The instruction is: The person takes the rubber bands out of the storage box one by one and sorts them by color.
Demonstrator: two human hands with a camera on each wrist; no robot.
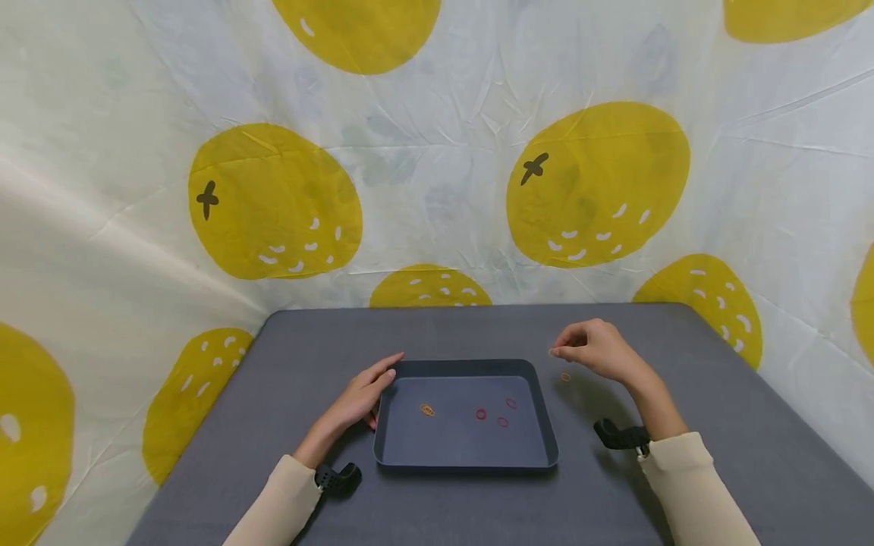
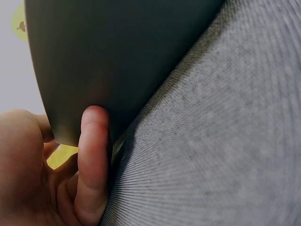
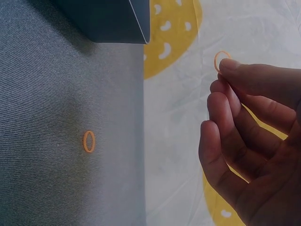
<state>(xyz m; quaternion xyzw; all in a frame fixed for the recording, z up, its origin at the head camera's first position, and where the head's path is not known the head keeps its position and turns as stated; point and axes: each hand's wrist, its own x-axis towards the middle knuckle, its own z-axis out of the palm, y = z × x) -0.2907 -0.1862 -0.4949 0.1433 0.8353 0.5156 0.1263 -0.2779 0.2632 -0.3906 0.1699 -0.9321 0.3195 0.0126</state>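
Note:
A dark shallow tray point(image 1: 451, 444) lies on the table. My left hand point(image 1: 362, 394) holds its left side near the far corner; in the left wrist view a finger point(image 2: 93, 160) presses the outer wall. To the right of the tray, my right hand point(image 1: 595, 350) is raised over the table. Its thumb and forefinger pinch a small orange rubber band point(image 3: 217, 60), and the other fingers curl loosely. Another orange rubber band point(image 3: 85, 143) lies on the table below that hand. Inside the tray are orange bands point(image 1: 427, 410) at left and several red bands point(image 1: 481, 414) at right.
The grey table point(image 1: 464, 512) extends around the tray on all sides. Behind it hangs a white cloth point(image 1: 437, 189) printed with yellow fruit. Black wrist bands point(image 1: 620, 436) sit at both cream sleeves.

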